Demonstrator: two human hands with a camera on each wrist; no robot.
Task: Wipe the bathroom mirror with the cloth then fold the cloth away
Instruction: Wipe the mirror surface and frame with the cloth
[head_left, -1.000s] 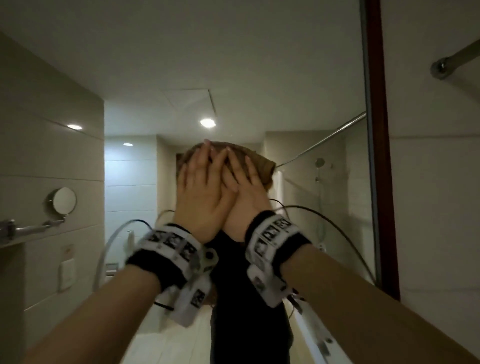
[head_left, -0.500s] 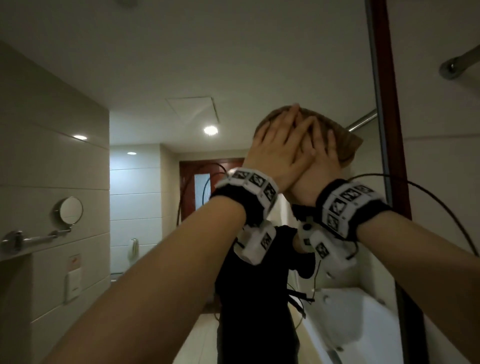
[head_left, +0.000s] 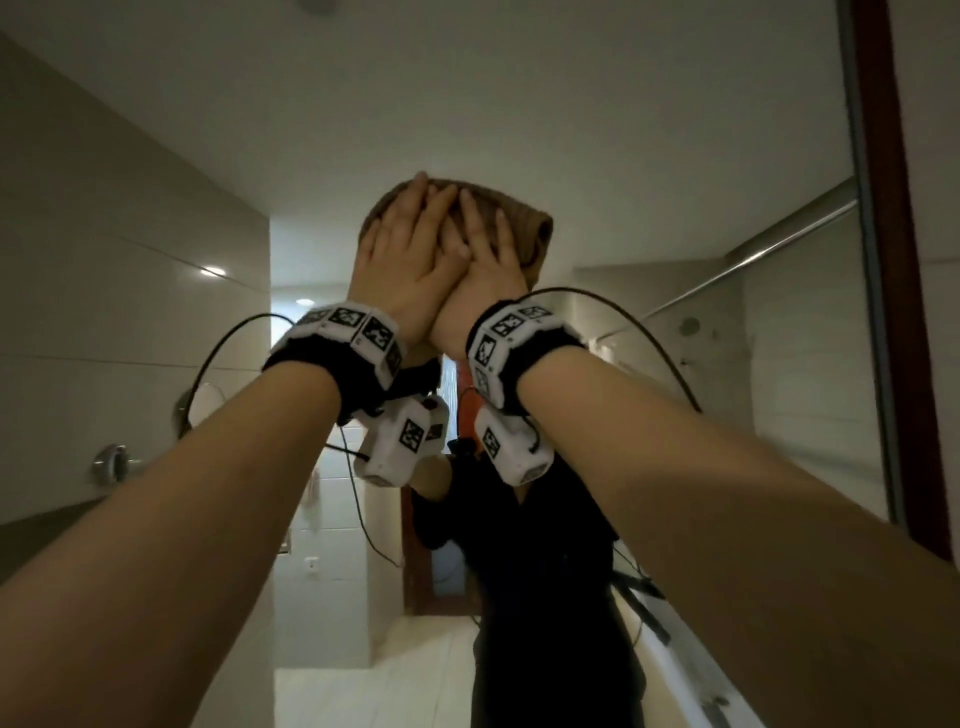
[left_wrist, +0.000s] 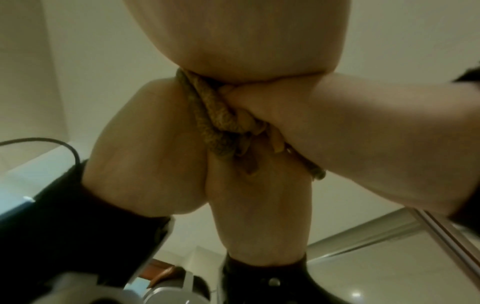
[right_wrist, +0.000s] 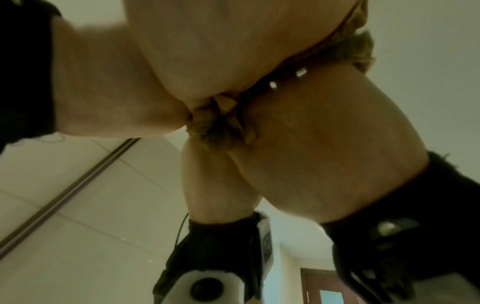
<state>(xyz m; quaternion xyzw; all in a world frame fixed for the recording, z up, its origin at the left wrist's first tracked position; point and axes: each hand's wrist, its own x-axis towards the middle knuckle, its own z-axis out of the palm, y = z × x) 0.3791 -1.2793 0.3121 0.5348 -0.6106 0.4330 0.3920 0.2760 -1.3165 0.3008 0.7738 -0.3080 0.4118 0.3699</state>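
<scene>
A brown cloth (head_left: 535, 234) is pressed flat against the large bathroom mirror (head_left: 649, 130), high up near the middle. Both hands lie on it with straight, spread fingers. My left hand (head_left: 415, 218) partly overlaps my right hand (head_left: 488, 228). In the left wrist view the bunched lower edge of the cloth (left_wrist: 213, 123) shows between the palms and their reflection. The right wrist view shows the same cloth edge (right_wrist: 205, 125) squeezed against the glass. Most of the cloth is hidden under the hands.
A dark red frame (head_left: 893, 260) bounds the mirror on the right. The glass reflects a person in black, a shower rail (head_left: 753, 254) and tiled walls. A small round mirror (head_left: 202, 410) and a chrome fitting (head_left: 109, 462) sit at the left. Black cables (head_left: 649, 338) loop from the wrist bands.
Both hands slid the cloth up and right towards the frame, then back left to the upper middle of the mirror. They stay flat on the cloth throughout.
</scene>
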